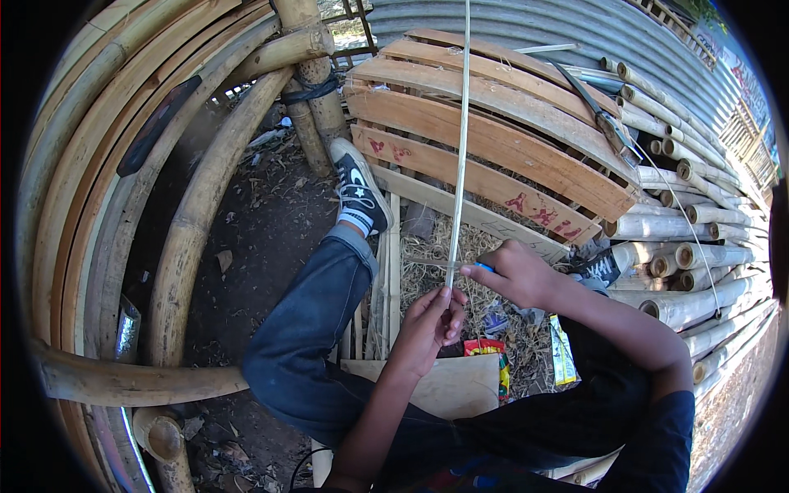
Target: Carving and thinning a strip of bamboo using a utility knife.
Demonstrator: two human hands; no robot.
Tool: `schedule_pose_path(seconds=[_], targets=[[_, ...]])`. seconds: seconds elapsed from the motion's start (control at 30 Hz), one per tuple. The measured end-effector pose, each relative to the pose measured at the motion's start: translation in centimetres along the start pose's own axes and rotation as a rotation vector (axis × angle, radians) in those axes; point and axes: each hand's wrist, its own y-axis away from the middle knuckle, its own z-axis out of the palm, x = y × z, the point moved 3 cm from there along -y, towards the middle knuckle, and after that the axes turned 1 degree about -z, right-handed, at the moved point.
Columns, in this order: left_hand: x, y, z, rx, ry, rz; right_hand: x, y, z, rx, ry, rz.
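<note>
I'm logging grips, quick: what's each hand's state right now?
Left hand: closed, pinching the thin strip.
Right hand: closed, holding a knife with a blue handle.

slatted wooden crate (509, 146), bamboo poles (715, 254) piled at right; corrugated metal sheeting (526, 25) behind, yellow packet (563, 351)

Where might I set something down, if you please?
There is room on the dark, leaf-strewn soil between the thick tan bamboo pole and the blue denim left leg. The dry straw below the bare right hand is crowded with colourful plastic packets.
</note>
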Motion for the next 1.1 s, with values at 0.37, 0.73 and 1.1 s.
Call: schedule_pose_path(seconds=[0.37, 0.73, 1.1], targets=[[0.5, -0.7, 0.7, 0.120, -0.251, 0.176, -0.7, -0.6, 1.3, 0.092, 0.240, -0.195], [1.7, -0.2, 0.5, 0.004, 0.013, 0.038, -0.1, -2.0, -0.4, 0.205, 0.121, -0.001], [0.7, 1.3, -0.5, -0.016, -0.048, -0.044, -0.6, -1.7, -0.9, 0.076, 0.110, 0.072]])
